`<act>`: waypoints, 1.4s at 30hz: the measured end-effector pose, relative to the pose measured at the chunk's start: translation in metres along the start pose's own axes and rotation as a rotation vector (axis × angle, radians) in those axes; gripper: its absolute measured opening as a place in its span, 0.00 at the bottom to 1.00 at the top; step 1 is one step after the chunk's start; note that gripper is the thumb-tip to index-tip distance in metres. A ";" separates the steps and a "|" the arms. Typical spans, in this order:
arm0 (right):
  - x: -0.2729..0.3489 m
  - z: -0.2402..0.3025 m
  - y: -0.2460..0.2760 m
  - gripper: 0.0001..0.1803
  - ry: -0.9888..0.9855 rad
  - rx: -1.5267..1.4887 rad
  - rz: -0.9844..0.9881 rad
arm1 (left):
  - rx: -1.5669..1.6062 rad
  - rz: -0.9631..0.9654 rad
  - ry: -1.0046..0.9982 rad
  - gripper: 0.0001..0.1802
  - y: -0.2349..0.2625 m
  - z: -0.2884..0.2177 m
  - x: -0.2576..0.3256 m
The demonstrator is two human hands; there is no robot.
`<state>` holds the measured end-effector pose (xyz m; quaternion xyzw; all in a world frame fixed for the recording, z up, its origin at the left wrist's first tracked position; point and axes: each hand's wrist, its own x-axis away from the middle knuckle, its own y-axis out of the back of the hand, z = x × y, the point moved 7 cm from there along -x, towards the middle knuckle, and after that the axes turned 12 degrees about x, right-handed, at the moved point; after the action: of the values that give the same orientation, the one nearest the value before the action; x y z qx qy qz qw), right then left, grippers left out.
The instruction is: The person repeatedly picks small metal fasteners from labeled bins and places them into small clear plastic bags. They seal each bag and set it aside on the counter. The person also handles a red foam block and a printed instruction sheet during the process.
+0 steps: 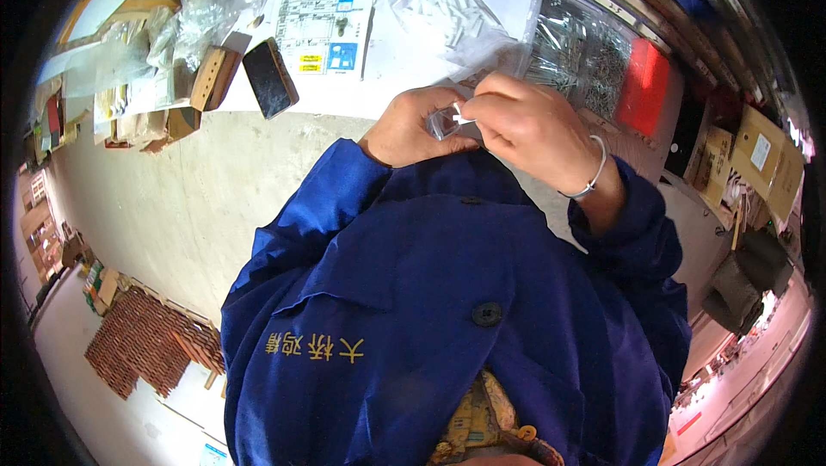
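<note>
My left hand [411, 126] is closed around a small clear plastic bag [441, 123] held close to my chest, just off the white table's [391, 61] near edge. My right hand [529, 126] pinches a small white part [462, 117] at the mouth of that bag with thumb and forefinger. A thin bracelet sits on my right wrist. Both arms are in blue jacket sleeves. Most of the bag is hidden by my fingers.
On the table lie a bag of white parts [439, 3], clear bags of small metal pieces [581, 49], a red packet [644, 87], a printed sheet [323, 10], a dark phone [270, 77] and small cardboard boxes [213, 77]. Cartons [757, 160] stand at right, stacked goods [146, 341] on the floor.
</note>
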<state>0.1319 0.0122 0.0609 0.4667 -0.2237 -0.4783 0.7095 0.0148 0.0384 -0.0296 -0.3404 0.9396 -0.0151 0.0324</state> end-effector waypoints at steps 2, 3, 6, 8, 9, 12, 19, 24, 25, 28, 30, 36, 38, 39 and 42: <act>-0.004 0.006 -0.004 0.06 0.036 0.175 0.205 | -0.003 0.044 0.044 0.20 -0.009 -0.002 -0.007; -0.004 0.012 0.010 0.07 0.086 0.091 0.069 | -0.004 0.065 0.065 0.20 -0.013 -0.003 -0.010; 0.012 -0.008 0.040 0.13 0.069 -0.062 -0.102 | 0.195 0.075 0.144 0.20 -0.017 -0.006 -0.017; 0.037 -0.063 0.064 0.13 -0.194 -0.040 -0.254 | 0.164 0.130 0.061 0.20 -0.017 -0.016 -0.019; 0.053 -0.093 0.071 0.11 -0.326 0.006 -0.316 | 0.148 0.123 0.065 0.19 -0.015 -0.018 -0.016; 0.080 -0.160 0.007 0.08 -0.564 0.173 -0.057 | 0.409 0.023 0.206 0.16 -0.011 -0.008 -0.006; 0.089 -0.210 -0.100 0.05 -0.347 0.380 0.270 | 0.308 0.065 0.222 0.17 -0.024 -0.001 0.008; 0.085 -0.219 -0.112 0.08 -0.268 0.425 0.307 | 0.710 -0.016 0.180 0.17 -0.026 -0.020 0.006; 0.086 -0.223 -0.114 0.08 -0.340 0.392 0.316 | 0.579 0.047 0.108 0.16 -0.026 -0.028 0.004; 0.089 -0.239 -0.117 0.11 -0.590 0.317 0.359 | 0.449 -0.005 -0.045 0.16 0.000 -0.046 0.002; 0.084 -0.233 -0.119 0.11 -0.460 0.439 0.469 | 0.347 -0.121 -0.077 0.16 0.018 -0.049 0.001; 0.085 -0.221 -0.086 0.09 -0.387 0.472 0.380 | 0.215 -0.015 -0.111 0.16 0.007 -0.044 -0.003; 0.090 -0.222 -0.078 0.09 -0.379 0.501 0.383 | 0.198 -0.021 -0.077 0.17 0.005 -0.041 -0.003; 0.092 -0.222 -0.071 0.09 -0.355 0.512 0.350 | 0.189 -0.024 -0.071 0.17 0.005 -0.040 -0.005; 0.105 -0.230 -0.053 0.08 -0.506 0.178 0.144 | 0.218 -0.006 -0.027 0.18 0.002 -0.036 -0.006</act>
<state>0.3295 0.0165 -0.1060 0.3759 -0.4676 -0.5063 0.6195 0.0151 0.0440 0.0062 -0.3379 0.9308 -0.1125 0.0820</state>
